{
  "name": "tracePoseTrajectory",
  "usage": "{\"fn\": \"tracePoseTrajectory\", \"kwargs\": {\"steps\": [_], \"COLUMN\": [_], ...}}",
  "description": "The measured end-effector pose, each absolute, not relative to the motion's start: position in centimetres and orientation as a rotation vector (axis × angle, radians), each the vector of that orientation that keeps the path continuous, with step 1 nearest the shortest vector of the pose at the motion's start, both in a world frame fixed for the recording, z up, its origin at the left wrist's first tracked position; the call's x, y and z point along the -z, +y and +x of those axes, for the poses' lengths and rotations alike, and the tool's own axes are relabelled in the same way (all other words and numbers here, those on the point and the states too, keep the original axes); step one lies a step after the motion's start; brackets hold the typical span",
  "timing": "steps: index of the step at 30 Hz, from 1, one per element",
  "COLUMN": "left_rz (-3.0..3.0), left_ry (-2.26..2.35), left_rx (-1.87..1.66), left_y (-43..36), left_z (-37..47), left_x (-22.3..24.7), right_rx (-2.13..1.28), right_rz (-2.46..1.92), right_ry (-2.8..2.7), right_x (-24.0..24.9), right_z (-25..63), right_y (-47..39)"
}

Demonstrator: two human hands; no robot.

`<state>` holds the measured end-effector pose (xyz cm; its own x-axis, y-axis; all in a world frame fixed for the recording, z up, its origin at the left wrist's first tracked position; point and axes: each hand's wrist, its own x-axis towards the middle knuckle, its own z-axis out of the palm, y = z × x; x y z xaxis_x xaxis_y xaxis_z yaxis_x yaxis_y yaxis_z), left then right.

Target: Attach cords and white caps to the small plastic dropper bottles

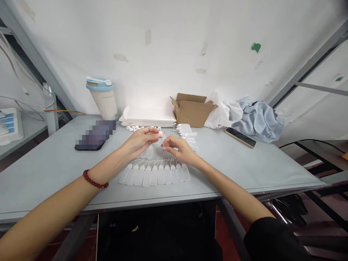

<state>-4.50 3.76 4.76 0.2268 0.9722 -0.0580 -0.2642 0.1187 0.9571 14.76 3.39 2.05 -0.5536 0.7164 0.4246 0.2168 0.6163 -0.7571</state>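
Note:
My left hand (143, 140) is closed in a pinch on a small white cap (161, 134). Just to its right, my right hand (176, 148) grips a small translucent bottle (164, 140), mostly covered by the fingers. The two hands nearly meet over the table, cap and bottle close together; whether they are joined I cannot tell. Below the hands lies a row of flat translucent bottles (154, 176) with thin white cords at their necks. A few more clear bottles (148, 153) rest under my left hand. Loose white caps (132, 128) are scattered behind it.
Behind my right hand lie several white-capped bottles (187, 130). Along the wall stand a blue-lidded cup (104, 101), a stack of white trays (148, 116), an open cardboard box (193, 114), a plastic bag (224, 112) and a blue cloth (258, 119). Phones (240, 137) flank the grey table (54, 170).

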Motion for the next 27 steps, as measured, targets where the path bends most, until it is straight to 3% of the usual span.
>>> {"fn": "tracePoseTrajectory", "kwargs": {"steps": [27], "left_rz": [1.286], "left_ry": [0.749], "left_rx": [-0.96], "left_y": [3.73], "left_z": [-4.49], "left_x": [-4.29], "right_rx": [-1.592], "right_rz": [-0.604], "right_ry": [-1.674], "right_x": [-2.67], "right_z": [14.55], "right_y": [2.84]}}
